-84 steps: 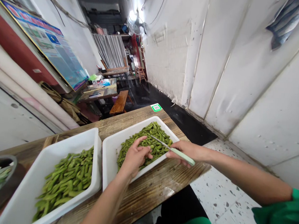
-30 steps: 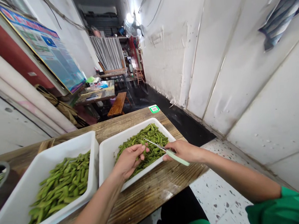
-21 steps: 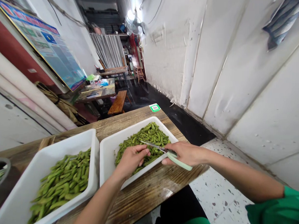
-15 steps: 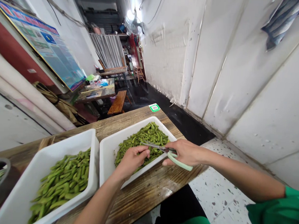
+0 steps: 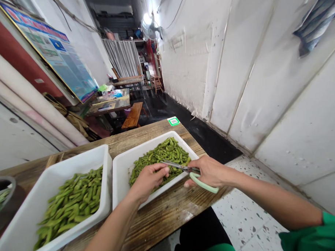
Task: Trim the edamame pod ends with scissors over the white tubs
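The scissors (image 5: 185, 168) were held by the right hand (image 5: 207, 169), its fingers closed about the pale green handles. Their long axis was slanted from the near right, where the handles were gripped, toward the far left. The tips were brought just beside the thumb and forefinger of the left hand (image 5: 147, 179), on the far side of the thumb; whether they touched could not be told. The left thumb and forefinger were drawn close together, but whether anything was pinched between them could not be made out.

Both hands were positioned over the near side of the right tray (image 5: 121, 175), in which green pods (image 5: 170, 145) were heaped toward the far right. The left hand was placed nearer the left tray (image 5: 108, 182), where more pods (image 5: 74, 202) were spread. Both trays were set on the wooden table (image 5: 178, 201).
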### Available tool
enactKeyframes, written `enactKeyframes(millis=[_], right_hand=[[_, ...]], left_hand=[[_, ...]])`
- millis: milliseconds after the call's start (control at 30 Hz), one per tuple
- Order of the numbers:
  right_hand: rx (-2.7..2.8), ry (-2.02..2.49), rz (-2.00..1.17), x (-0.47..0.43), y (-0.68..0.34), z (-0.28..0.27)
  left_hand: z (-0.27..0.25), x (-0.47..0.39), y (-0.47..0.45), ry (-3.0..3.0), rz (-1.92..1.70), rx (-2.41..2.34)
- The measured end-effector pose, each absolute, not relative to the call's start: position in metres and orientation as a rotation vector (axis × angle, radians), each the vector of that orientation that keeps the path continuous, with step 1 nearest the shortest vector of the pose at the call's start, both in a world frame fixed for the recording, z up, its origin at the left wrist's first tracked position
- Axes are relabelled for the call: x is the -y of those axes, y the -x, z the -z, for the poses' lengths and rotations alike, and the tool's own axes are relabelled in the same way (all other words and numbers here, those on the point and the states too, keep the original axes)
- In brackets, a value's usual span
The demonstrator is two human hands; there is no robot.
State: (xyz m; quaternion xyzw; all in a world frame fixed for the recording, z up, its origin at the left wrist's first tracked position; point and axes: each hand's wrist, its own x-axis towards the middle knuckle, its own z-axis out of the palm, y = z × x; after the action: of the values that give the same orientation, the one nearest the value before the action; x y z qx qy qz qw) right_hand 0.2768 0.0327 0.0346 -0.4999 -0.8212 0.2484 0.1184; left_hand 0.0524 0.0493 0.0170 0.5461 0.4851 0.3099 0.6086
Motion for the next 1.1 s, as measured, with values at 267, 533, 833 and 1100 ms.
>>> enactKeyframes(millis=[267,533,833,1100], right_hand=[[2.315,1.484,-0.759,-0.037,-0.276,-0.032],[2.384,1.351,-0.717,-0.035,-0.271,-0.033],[2.415,1.31,-0.602,-0.034,-0.265,-0.032],[2.446,1.262,-0.599,-0.033,-0.266,-0.036]], left_hand=[[-0.01,-0.053,-0.043,-1.002,-0.942,-1.162],[-0.015,-0.046,-0.049,-1.139,-0.817,-1.199],[-0.011,-0.041,-0.052,-1.309,-0.756,-1.129],[-0.012,-0.04,-0.056,-1.364,-0.752,-1.114]])
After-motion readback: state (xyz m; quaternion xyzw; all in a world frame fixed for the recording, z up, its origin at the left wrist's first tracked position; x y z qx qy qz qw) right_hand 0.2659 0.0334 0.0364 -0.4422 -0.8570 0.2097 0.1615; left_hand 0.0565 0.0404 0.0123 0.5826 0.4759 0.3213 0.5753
